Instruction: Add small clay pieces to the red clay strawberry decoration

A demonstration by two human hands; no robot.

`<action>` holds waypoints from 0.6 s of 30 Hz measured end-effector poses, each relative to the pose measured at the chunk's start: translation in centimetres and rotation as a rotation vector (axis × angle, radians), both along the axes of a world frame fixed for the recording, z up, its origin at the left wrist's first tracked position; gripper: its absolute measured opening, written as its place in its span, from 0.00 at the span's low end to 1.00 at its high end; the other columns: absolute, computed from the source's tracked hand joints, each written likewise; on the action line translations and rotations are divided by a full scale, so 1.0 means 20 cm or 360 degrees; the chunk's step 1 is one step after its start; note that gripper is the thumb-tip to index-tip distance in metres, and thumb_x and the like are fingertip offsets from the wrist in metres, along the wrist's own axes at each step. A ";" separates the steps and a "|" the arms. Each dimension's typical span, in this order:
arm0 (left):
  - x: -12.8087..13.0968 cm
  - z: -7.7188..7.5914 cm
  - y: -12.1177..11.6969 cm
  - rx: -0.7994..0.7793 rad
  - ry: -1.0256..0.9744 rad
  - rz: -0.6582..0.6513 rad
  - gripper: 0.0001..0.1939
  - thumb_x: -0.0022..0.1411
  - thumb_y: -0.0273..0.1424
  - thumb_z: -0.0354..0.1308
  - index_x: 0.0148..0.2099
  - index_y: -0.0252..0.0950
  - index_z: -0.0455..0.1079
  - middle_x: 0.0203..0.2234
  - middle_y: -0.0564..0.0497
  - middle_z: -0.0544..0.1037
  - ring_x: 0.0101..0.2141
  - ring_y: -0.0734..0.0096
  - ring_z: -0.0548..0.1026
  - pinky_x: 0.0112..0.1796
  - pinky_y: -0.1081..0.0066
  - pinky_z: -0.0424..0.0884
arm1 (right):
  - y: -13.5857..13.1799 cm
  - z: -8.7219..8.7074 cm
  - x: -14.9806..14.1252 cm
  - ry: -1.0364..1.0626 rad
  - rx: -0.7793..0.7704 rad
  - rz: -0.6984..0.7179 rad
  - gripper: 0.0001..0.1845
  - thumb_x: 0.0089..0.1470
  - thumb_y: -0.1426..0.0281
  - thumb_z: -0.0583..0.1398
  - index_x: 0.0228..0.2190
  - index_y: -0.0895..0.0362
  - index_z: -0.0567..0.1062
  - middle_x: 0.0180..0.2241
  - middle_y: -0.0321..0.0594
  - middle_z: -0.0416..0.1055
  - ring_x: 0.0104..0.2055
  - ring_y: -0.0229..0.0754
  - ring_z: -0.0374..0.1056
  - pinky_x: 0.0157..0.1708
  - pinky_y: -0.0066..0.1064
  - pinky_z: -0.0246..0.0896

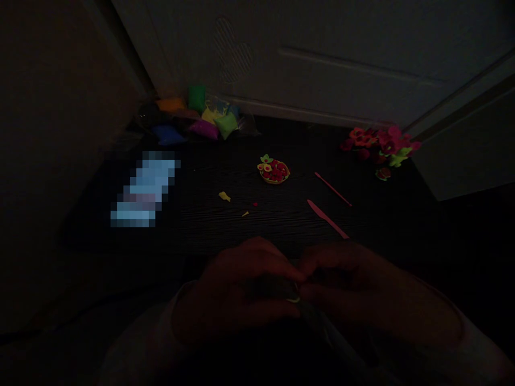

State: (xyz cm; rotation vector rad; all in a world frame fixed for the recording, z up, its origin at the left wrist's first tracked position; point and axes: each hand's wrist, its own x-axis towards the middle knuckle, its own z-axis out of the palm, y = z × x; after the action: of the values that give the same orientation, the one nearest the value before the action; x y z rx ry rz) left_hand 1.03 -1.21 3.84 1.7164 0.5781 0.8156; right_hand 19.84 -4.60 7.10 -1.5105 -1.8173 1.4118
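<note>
The scene is very dark. My left hand (237,289) and my right hand (354,289) meet low in the middle, fingers curled and pinched together around a tiny pale green-yellow bit (295,299) between the fingertips. Beyond them on the dark table (225,225) lie two pink modelling tools (326,218) (333,189), a small yellow bowl of red clay pieces (274,171), a yellow clay scrap (224,197), and tiny yellow and red crumbs (250,209).
Several coloured clay bags (201,118) sit at the back left. A cluster of red, pink and green clay flowers (380,147) stands at the back right. A lit, blurred screen (145,190) lies on the left. A white door (322,59) is behind.
</note>
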 end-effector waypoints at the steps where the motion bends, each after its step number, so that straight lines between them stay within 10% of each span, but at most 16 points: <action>1: 0.00 0.00 0.00 0.0002 -0.0012 -0.0009 0.15 0.45 0.22 0.63 0.38 0.41 0.71 0.29 0.52 0.76 0.33 0.70 0.74 0.35 0.70 0.72 | 0.00 0.00 0.00 0.0001 -0.0010 0.0009 0.06 0.47 0.65 0.59 0.29 0.49 0.76 0.23 0.29 0.72 0.22 0.32 0.65 0.19 0.21 0.57; 18: 0.00 0.00 0.01 0.0063 -0.0036 -0.0109 0.11 0.42 0.20 0.65 0.31 0.34 0.71 0.25 0.51 0.75 0.32 0.71 0.73 0.36 0.72 0.71 | 0.06 0.05 0.01 -0.0062 -0.0350 0.0373 0.07 0.49 0.64 0.56 0.28 0.51 0.74 0.23 0.31 0.69 0.23 0.32 0.63 0.20 0.21 0.56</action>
State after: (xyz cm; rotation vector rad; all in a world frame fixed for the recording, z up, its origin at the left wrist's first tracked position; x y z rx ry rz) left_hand 1.02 -1.03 3.81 1.7515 0.4883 0.8013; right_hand 20.12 -3.39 8.08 -1.4732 -1.9692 1.7541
